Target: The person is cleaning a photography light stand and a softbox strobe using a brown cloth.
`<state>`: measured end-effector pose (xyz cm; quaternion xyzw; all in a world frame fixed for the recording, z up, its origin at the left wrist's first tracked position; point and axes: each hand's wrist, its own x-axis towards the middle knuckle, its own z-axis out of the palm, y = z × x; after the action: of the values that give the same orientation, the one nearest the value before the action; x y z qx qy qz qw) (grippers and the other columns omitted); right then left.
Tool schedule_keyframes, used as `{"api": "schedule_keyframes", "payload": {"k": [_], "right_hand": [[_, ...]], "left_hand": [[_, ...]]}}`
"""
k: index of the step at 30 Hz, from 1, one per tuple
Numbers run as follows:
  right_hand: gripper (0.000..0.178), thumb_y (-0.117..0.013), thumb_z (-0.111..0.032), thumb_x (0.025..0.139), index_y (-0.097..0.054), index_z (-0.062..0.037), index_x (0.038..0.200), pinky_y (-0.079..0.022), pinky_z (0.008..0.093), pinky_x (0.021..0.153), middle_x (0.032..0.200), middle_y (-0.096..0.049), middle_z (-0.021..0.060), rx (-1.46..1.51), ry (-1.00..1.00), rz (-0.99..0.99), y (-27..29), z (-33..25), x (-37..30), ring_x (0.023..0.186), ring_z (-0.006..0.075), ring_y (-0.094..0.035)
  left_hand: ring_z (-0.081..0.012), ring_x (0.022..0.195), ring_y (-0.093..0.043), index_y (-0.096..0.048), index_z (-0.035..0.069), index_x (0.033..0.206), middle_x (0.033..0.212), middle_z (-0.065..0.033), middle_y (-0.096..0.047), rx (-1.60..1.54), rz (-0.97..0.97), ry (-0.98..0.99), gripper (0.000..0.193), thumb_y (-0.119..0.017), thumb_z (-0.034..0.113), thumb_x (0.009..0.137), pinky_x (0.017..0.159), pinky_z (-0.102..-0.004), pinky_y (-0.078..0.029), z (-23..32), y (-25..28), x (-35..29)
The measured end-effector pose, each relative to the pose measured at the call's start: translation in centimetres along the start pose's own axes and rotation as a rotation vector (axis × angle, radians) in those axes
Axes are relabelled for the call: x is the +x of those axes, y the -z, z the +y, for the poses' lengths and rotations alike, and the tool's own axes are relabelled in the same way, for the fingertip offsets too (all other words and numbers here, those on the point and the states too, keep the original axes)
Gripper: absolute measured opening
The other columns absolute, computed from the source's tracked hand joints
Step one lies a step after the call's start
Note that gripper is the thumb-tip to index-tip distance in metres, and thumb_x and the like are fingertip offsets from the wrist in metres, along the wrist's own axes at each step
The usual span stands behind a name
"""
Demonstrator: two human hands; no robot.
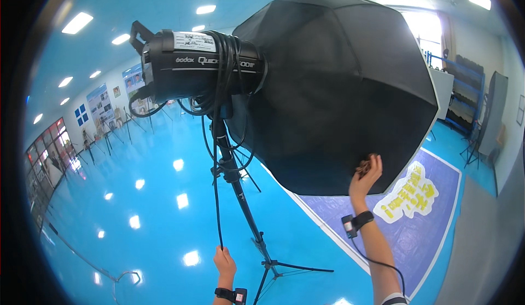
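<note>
A black studio light (191, 64) sits on top of a black light stand (240, 204), with a large black softbox (333, 91) fitted to its front. Black cable (217, 195) is looped several times round the light's body, and one length hangs down. My left hand (224, 262) is closed on the lower end of that length. Raised against the lower right part of the softbox is my right hand (365, 178). Its fingers are curled, with something small and dark brown at them that I cannot make out. Each wrist wears a black strap with a small device.
The stand's spread legs (273, 269) rest on the glossy blue floor (158, 223). A purple mat (350, 212) with yellow lettering lies beyond the softbox. Thin tripods (106, 141) stand at the far left, a blue rack (465, 94) at the right. A bent metal rail (115, 277) is low left.
</note>
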<state>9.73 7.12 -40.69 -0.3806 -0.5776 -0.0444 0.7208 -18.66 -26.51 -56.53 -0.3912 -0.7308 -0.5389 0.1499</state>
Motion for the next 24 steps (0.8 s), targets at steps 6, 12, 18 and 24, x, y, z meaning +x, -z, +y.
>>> {"api": "schedule_keyframes", "payload": {"k": [6,12,18,24], "right_hand": [[0.064,-0.052,0.013,0.068,-0.040,-0.0046,0.128,-0.032,0.0411,0.101,0.139,-0.028,0.0193,0.078,-0.063,-0.231,-0.4,-0.3,-8.3,0.123,0.0384,-0.032],[0.055,-0.052,0.011,0.067,-0.047,-0.0051,0.120,-0.037,0.0417,0.098,0.127,-0.041,0.0188,0.282,0.027,-0.698,1.1,3.6,-13.1,0.115,0.0379,-0.042],[0.041,-0.049,0.010,0.071,-0.052,-0.0004,0.110,-0.044,0.0391,0.089,0.101,-0.054,0.0172,0.229,-0.079,-0.926,6.3,12.1,-12.0,0.099,0.0347,-0.053],[0.034,-0.047,0.013,0.073,-0.054,-0.0004,0.103,-0.045,0.0365,0.076,0.091,-0.055,0.0154,0.075,-0.116,-0.563,12.2,19.7,-3.0,0.083,0.0300,-0.055]], "left_hand": [[-0.0318,0.053,-0.051,-0.046,-0.001,0.083,0.060,-0.0152,-0.048,-0.025,-0.009,0.061,0.023,-0.039,0.017,0.094,0.048,-0.0398,-0.035,0.8,-1.4,-0.6],[-0.0241,0.052,-0.049,-0.045,0.000,0.082,0.060,-0.0111,-0.049,-0.077,-0.006,0.173,0.027,-0.037,0.021,0.096,0.049,-0.0354,-0.037,2.5,-3.3,-0.6],[-0.0222,0.059,-0.050,-0.043,-0.002,0.087,0.068,-0.0090,-0.050,-0.085,-0.023,0.221,0.027,-0.034,0.022,0.098,0.054,-0.0330,-0.039,3.5,-4.9,-0.6],[-0.0312,0.107,-0.045,-0.035,-0.007,0.113,0.122,-0.0218,-0.037,0.380,0.487,-0.142,0.028,-0.045,0.009,0.092,0.087,-0.0390,-0.044,5.1,-5.7,-0.8]]}}
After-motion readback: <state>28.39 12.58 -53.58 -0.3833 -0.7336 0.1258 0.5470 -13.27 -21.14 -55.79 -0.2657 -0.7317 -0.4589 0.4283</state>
